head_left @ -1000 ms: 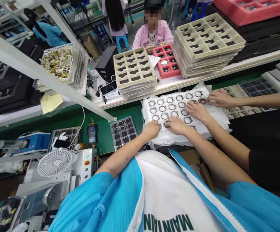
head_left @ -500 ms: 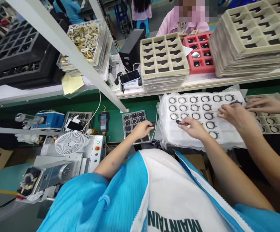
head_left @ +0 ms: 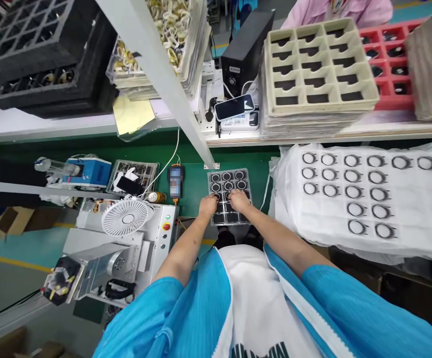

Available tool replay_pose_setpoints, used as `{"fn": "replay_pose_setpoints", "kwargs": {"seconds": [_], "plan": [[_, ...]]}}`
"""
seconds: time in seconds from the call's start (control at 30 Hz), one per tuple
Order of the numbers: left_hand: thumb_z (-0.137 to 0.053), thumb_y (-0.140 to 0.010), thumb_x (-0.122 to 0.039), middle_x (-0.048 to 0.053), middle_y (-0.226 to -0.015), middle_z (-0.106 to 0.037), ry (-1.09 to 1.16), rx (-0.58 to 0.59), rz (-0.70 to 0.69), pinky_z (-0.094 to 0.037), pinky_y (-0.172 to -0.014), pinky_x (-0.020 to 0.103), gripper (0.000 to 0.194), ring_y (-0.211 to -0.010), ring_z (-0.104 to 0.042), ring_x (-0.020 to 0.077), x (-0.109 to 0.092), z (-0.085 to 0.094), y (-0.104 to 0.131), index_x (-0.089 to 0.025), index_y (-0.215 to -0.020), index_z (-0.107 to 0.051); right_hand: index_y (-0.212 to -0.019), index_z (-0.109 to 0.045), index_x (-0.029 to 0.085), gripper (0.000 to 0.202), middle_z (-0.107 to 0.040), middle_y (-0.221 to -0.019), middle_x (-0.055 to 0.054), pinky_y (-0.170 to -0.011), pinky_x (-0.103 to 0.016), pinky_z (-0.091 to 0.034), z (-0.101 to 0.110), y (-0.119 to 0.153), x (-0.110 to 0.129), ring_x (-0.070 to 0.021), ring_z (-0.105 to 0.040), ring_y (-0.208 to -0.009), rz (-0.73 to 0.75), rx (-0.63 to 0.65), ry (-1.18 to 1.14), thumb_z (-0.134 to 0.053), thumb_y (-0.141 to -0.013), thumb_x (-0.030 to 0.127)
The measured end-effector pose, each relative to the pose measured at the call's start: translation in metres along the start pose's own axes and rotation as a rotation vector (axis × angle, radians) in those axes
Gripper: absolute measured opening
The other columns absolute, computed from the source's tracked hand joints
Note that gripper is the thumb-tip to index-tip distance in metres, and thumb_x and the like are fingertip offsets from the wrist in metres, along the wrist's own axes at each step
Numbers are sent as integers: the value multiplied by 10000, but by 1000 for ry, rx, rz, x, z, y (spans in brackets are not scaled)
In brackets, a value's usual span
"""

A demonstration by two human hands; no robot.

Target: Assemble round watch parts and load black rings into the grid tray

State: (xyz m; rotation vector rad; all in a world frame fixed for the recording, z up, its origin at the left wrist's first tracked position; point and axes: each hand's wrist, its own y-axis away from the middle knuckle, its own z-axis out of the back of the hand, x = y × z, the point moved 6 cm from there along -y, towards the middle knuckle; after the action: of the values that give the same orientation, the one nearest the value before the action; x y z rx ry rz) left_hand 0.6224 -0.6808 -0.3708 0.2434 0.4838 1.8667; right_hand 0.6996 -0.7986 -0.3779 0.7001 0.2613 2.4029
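A clear plastic tray (head_left: 232, 218) with square compartments lies on the green bench in front of me. Round dark watch cases (head_left: 227, 176) fill its two far rows, while the near row holds none. Over the left of the third row, my left hand (head_left: 208, 206) has its fingers closed on a dark ring-shaped watch case (head_left: 216, 197). Beside it, my right hand (head_left: 239, 200) pinches another watch case at the middle compartment, mostly covered by the fingers. Whether either case touches the tray's bottom I cannot tell.
To the right, a tray draped in white sheeting (head_left: 327, 214) bears several watch cases (head_left: 353, 176). A handheld device (head_left: 176, 180), a white fan (head_left: 126, 219) and a machine stand left. A slanted metal post (head_left: 186, 114) and a shelf with stacked beige trays (head_left: 322, 99) are ahead.
My right hand has moved left from the white-covered tray to the clear tray. My left hand has shifted slightly over its compartments. A co-worker's hands have left view at the right; the view has turned.
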Motion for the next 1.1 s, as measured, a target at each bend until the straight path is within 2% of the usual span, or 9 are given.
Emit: {"fn": "replay_pose_setpoints", "kwargs": {"seconds": [0.2,0.37,0.5,0.63,0.73,0.83,0.93,1.03,1.1], "plan": [[-402,-1099,-286,119,-1312,-721,22,-10,-75,-465,-1055,376,392,-1232,-620,261,8,-23,27,-199,-1324,-712,-1250,-739,126,441,-646,-1278,-194,-1038,-456,-351,-24,20,4,-330,-494,-1235,22,-29,58,-342,-1093,238],[-447,-1062,-182,120,-1257,-740,39,7,-118,-486,-979,378,358,-1186,-631,264,-3,-43,47,-187,-1265,-742,-1284,-718,95,415,-656,-1262,-224,-1025,-458,-373,-47,45,13,-326,-519,-1211,60,23,67,-383,-1044,141],[-449,-1047,-162,145,-1291,-719,33,-24,-98,-481,-996,421,365,-1239,-598,306,-6,-44,52,-159,-1288,-724,-1422,-633,102,455,-654,-1313,-224,-1053,-464,-407,-55,49,16,-323,-542,-1245,83,28,-4,-431,-1015,108],[-489,-1048,-218,141,-1319,-709,39,-60,-95,-500,-996,447,335,-1240,-605,318,-9,-33,60,-165,-1294,-711,-1489,-565,113,482,-641,-1374,-193,-1083,-428,-458,-34,72,7,-285,-584,-1264,74,-32,-118,-499,-1011,130],[-542,-1032,-225,127,-1280,-725,166,-187,-120,-511,-1020,440,265,-1219,-624,299,-25,-3,57,-174,-1223,-719,-1368,-641,146,368,-686,-1281,-136,-1054,-351,-503,8,113,-12,-217,-640,-1189,144,-166,-267,-496,-1031,164],[-545,-1039,-239,114,-1198,-739,346,-389,-256,-500,-1063,423,200,-1172,-641,263,-72,49,46,-178,-1136,-709,-1180,-708,188,271,-718,-1090,-96,-946,-343,-551,70,166,-58,-209,-678,-1028,252,-439,-434,-477,-1056,257],[-525,-1060,-288,91,-1126,-736,395,-436,-502,-503,-1051,389,203,-1126,-644,234,-158,99,32,-184,-1073,-699,-1051,-726,177,241,-702,-975,-104,-859,-360,-552,123,205,-140,-237,-666,-921,-1,-624,-326,-506,-1021,270],[-551,-1051,-306,101,-1180,-725,224,-261,-727,-492,-1076,402,233,-1175,-626,253,-256,119,18,-162,-1167,-693,-1098,-751,133,239,-691,-1099,-166,-959,-408,-519,148,215,-210,-308,-654,-1059,-299,-477,-67,-612,-921,212],[-562,-1041,-308,147,-1259,-692,59,-173,-712,-491,-1086,440,291,-1249,-594,294,-302,120,5,-121,-1229,-681,-1133,-759,120,277,-677,-1154,-187,-1000,-415,-491,152,211,-233,-334,-642,-1119,-335,-296,50,-650,-891,197]]}}
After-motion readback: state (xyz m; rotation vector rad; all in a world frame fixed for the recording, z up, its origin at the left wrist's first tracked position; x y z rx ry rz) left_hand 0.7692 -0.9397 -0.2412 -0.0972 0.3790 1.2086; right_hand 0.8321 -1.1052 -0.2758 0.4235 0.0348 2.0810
